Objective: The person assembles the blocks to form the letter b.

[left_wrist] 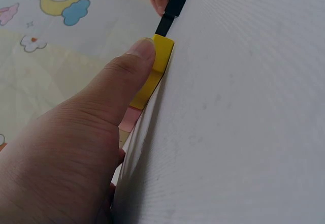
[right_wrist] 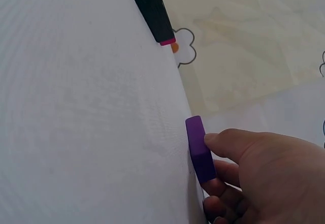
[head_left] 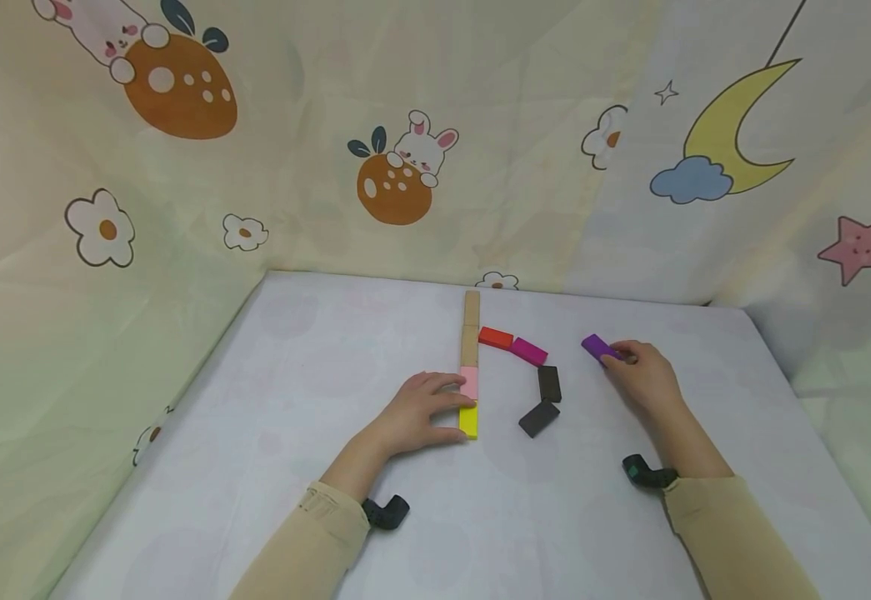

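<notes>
A purple block (head_left: 599, 348) is pinched between the thumb and fingers of my right hand (head_left: 647, 377), right of the other blocks. A small dark shape shows by its curled fingers (right_wrist: 216, 203). My left hand (head_left: 416, 412) lies beside a straight row, its fingertips touching the pink block (head_left: 468, 382) and the yellow block (head_left: 468, 422). In the left wrist view its thumb tip lies against the yellow block's side. Farther up the row are two plain wooden blocks (head_left: 470, 345). From there a red block (head_left: 496, 337), a magenta block (head_left: 529, 351) and two black blocks (head_left: 549, 384) curve rightward and down.
The blocks lie on a white-covered table (head_left: 255, 467). A patterned cloth (head_left: 315, 242) with rabbits, flowers and a moon rises behind the table and along both sides. A black wrist device (head_left: 387, 512) sits at the left sleeve, and another (head_left: 647, 472) at the right.
</notes>
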### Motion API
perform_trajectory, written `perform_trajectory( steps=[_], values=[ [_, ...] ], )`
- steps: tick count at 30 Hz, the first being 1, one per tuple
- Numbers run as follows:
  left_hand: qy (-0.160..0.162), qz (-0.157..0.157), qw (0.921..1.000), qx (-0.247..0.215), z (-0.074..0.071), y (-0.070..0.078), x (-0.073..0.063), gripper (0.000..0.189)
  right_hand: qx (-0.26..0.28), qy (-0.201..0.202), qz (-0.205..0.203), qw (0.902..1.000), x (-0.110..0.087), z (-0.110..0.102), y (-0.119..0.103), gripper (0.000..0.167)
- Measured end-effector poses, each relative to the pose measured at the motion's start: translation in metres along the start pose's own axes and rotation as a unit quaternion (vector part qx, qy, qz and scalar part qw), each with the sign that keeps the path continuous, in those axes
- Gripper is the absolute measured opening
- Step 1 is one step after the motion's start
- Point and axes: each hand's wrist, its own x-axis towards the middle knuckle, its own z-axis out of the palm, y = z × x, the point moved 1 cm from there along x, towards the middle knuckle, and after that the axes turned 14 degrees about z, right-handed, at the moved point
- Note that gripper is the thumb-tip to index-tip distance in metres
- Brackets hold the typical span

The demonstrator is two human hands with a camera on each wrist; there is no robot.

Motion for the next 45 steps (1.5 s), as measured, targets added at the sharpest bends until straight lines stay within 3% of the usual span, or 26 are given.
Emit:
perform_trajectory(
  steps=[15,23,32,45],
  values=[
    [0.0,0.001,1.0,0.007,-0.002,0.0,0.0,0.055,-0.014,-0.007,-0.028,0.9995,-0.002,-0.001,-0.002,0.05],
    [0.001,0.004,0.9999,0.013,-0.002,0.0,0.0,0.055,-0.012,-0.014,-0.029,0.9994,0.0,-0.002,-0.002,0.056],
    [0.005,0.003,1.0,0.007,0.0,-0.002,-0.001,0.055,-0.015,-0.005,-0.04,0.9991,-0.002,-0.002,-0.001,0.046],
    [0.002,-0.002,0.9999,0.01,0.0,0.0,-0.001,0.055,-0.014,-0.005,-0.063,0.9979,-0.014,-0.004,0.004,0.043]
  ],
)
